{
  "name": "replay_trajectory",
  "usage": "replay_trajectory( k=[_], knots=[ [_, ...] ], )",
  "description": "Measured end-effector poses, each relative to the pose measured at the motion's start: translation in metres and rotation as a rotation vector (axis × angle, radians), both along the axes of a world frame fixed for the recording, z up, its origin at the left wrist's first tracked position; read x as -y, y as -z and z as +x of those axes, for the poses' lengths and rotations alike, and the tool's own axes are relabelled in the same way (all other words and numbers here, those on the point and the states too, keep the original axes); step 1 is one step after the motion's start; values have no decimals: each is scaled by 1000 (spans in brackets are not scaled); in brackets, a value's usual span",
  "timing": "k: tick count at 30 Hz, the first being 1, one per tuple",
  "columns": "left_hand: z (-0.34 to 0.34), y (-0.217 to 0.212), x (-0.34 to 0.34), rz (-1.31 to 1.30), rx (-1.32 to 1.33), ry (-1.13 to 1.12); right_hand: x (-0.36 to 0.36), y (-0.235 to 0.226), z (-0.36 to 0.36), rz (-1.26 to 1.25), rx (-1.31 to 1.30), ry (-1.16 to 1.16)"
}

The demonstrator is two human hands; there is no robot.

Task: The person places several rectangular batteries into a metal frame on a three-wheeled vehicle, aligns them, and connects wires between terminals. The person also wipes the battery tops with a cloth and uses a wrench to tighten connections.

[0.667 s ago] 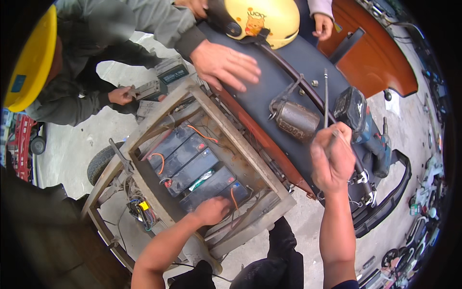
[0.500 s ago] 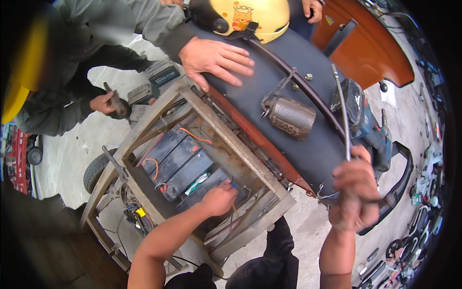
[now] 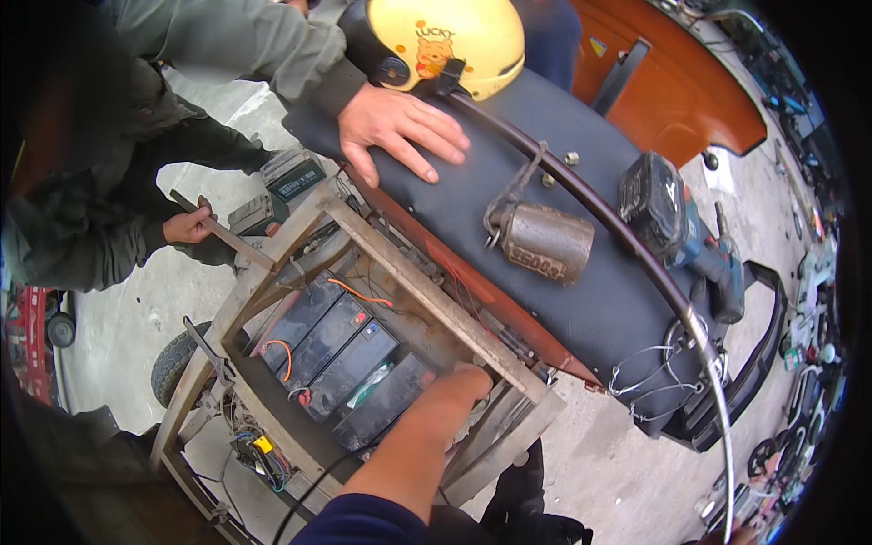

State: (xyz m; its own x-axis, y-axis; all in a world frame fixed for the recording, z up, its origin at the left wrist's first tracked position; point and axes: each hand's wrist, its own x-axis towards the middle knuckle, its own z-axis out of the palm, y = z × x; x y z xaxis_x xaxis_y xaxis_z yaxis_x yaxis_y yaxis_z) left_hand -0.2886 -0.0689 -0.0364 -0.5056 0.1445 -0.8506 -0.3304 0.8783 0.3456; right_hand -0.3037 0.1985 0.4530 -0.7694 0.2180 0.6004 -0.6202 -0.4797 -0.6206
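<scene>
1. Rusty metal frame (image 3: 427, 291): open box, holding four black batteries (image 3: 341, 359) side by side with orange wires.
2. Left hand (image 3: 459, 386): reaches into the frame's right corner, just beside the batteries; fingers hidden behind the frame rail, so spread or pinching cannot be told.
3. Right hand: barely at the lower picture edge, right of the frame; fingers not visible.
4. Dark seat (image 3: 581, 272): right of the frame, carrying a metal cylinder (image 3: 545, 243), a cordless drill (image 3: 681, 232) and a co-worker's flat hand (image 3: 400, 127).
</scene>
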Motion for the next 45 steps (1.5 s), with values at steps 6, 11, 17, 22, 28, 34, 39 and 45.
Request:
replay_trajectory(
  k=[6,11,17,22,28,34,39,45],
  knots=[
    [7,34,-7,-56,-18,-3,-38,11,19,450,159,52],
    [15,-16,4,87,-248,188,-43,34,17,435,226,-56],
    [33,-89,2,216,-381,296,-26,61,24,528,203,-122],
    [65,-116,-3,283,-533,377,-22,61,37,510,110,-146],
    [114,-99,-12,482,-658,166,-8,52,56,490,103,-221],
    [127,-95,-10,522,-569,-71,37,40,68,738,172,-202],
    [129,-108,-6,436,-520,-260,63,24,76,818,184,-265],
    [136,-97,-12,435,-565,-327,71,23,80,868,212,-398]
  ],
)
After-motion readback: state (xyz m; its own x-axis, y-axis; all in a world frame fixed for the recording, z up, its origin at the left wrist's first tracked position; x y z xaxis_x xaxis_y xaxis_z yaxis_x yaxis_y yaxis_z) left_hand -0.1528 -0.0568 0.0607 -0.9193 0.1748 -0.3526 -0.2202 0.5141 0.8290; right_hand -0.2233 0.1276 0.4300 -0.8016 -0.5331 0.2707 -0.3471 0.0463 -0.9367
